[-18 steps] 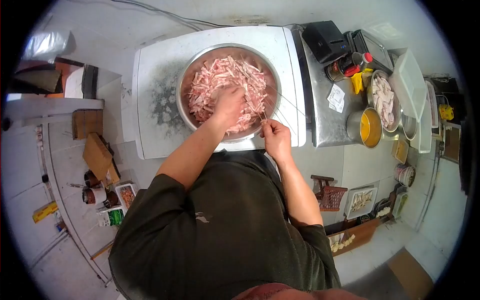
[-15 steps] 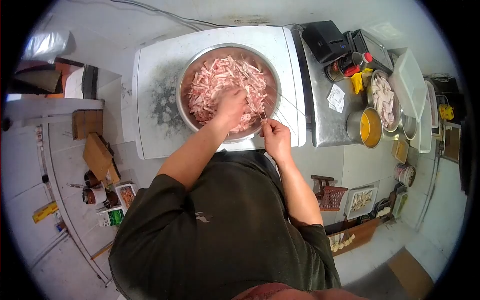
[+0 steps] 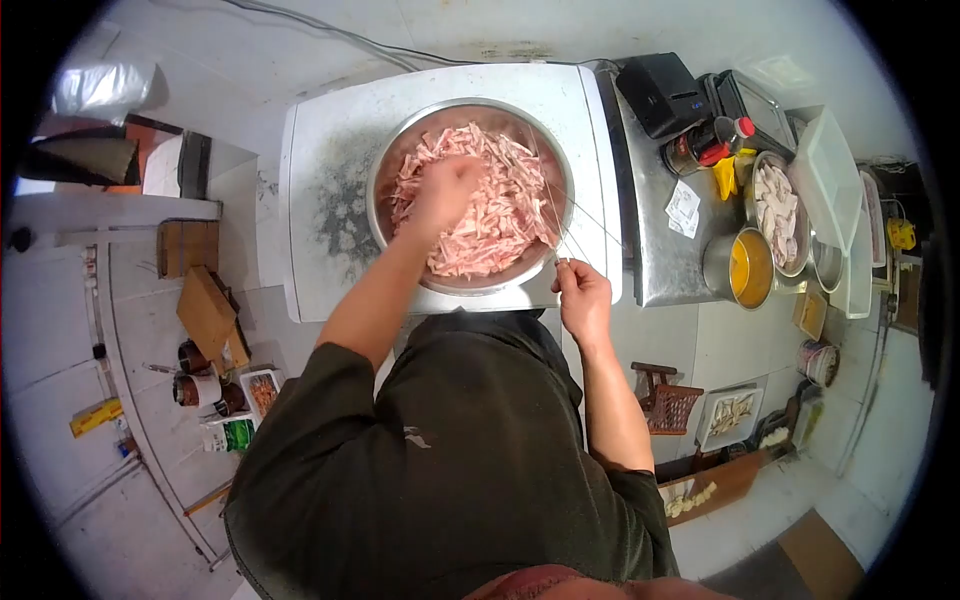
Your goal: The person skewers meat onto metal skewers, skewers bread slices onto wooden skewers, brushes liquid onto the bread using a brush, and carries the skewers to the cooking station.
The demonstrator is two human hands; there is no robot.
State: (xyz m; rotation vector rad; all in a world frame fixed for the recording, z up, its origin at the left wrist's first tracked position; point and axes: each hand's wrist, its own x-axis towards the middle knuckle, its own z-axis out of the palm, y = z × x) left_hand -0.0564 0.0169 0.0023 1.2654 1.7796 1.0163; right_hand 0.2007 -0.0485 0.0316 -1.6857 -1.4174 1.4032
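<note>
Inside a wide, round stainless-steel bowl (image 3: pixel 381 190) on a white, grey-stained tabletop (image 3: pixel 320 270) lies a heap of pale pink raw meat strips (image 3: pixel 495 225). The left hand (image 3: pixel 448 192) is at the heap, too blurred to tell its finger spread. Near the bowl's lower-right rim, the right hand (image 3: pixel 584 292) pinches thin, straight skewers (image 3: pixel 583 217) between thumb and fingers. Rightward, a grey metal counter (image 3: pixel 655 262) bears a steel pot (image 3: pixel 717 267) with orange-yellow contents.
</note>
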